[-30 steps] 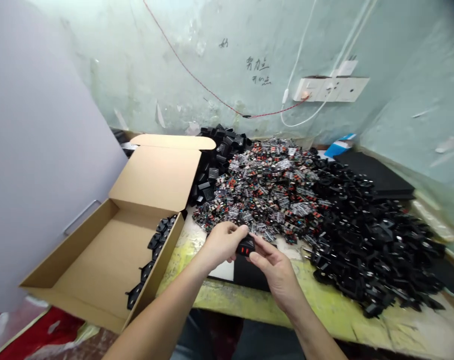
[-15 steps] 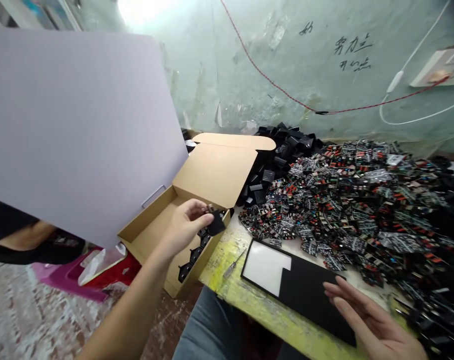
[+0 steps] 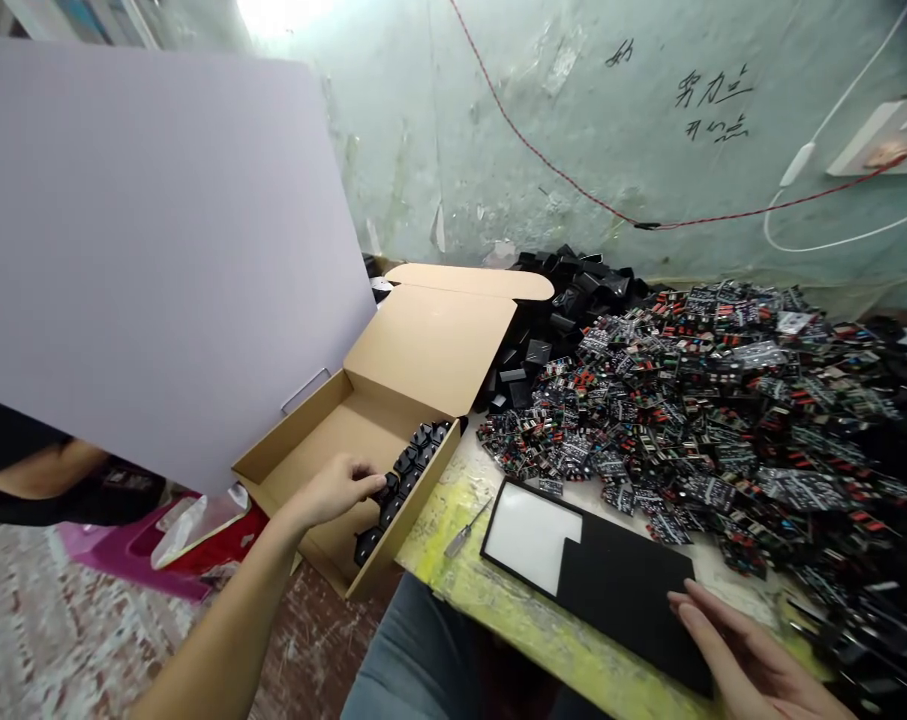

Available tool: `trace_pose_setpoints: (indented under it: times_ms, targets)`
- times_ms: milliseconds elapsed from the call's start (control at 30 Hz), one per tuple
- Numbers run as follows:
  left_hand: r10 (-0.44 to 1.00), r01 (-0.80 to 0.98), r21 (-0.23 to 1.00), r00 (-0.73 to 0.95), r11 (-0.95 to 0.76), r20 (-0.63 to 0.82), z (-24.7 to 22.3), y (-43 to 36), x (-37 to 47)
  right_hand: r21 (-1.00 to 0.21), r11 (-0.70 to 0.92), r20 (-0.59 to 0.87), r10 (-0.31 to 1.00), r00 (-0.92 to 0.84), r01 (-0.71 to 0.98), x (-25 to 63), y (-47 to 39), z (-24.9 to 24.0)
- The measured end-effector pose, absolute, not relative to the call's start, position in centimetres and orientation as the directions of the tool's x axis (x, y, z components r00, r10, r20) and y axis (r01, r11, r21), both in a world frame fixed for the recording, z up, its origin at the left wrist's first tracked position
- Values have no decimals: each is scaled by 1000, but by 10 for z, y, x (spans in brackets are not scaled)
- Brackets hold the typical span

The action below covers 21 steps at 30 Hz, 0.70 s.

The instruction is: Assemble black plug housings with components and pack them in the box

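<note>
Dropping to the lower-centre box (image 3: 322, 432), the left hand (image 3: 338, 492) now meets the black plugs (image 3: 406, 480), its grip unclear, so one likely sits placed; right hand (image 3: 745, 650), lower right, has parted fingers

Plain grey-blue trousers (image 3: 414, 650) are worn, and the left forearm (image 3: 235, 600) is bare.

Right hand (image 3: 757, 655) partly below frame

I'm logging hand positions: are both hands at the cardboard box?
No: only the left hand is at the cardboard box, by its black parts; the right hand is by the black pad.
</note>
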<state>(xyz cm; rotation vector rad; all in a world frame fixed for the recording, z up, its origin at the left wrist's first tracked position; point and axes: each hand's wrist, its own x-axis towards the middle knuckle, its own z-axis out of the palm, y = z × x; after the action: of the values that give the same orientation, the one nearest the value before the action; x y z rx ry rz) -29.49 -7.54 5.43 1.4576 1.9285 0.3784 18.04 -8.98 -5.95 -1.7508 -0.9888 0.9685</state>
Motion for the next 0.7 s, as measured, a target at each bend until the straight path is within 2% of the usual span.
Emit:
trace_pose_setpoints:
  times_ms: [167,267,367,467,533,633,700]
  targets:
    - [915,669,649,-123,362,-384,59,-70,-295,-961,-199,-99,895,436,192,183,-95,-75]
    - [921,667,644,-188,375,-341,50,-68,-293,-977,-108,-12,890,456,186,181,-96,-84]
    - [915,605,688,-286,402,-283,38,-70,-293,-976,-99,-1,892,452,193,179,-96,-85]
    - [923,600,703,-283,382,-260,39,-73,-292,-974,-88,15,894,449,209,180,-96,-85]
    - [932,682,638,-296,358,-207,50,-73,-287,-972,-81,26,896,443,219,181,-95,-85]
    - [951,848,457,-308,266,17,71,-63,-261,-971,-67,37,907,418,229,181,-93,-88]
    - [989,928,366,-113,72,92,79,-49,-230,-970,-53,52,910,412,239,181,-91,-90]
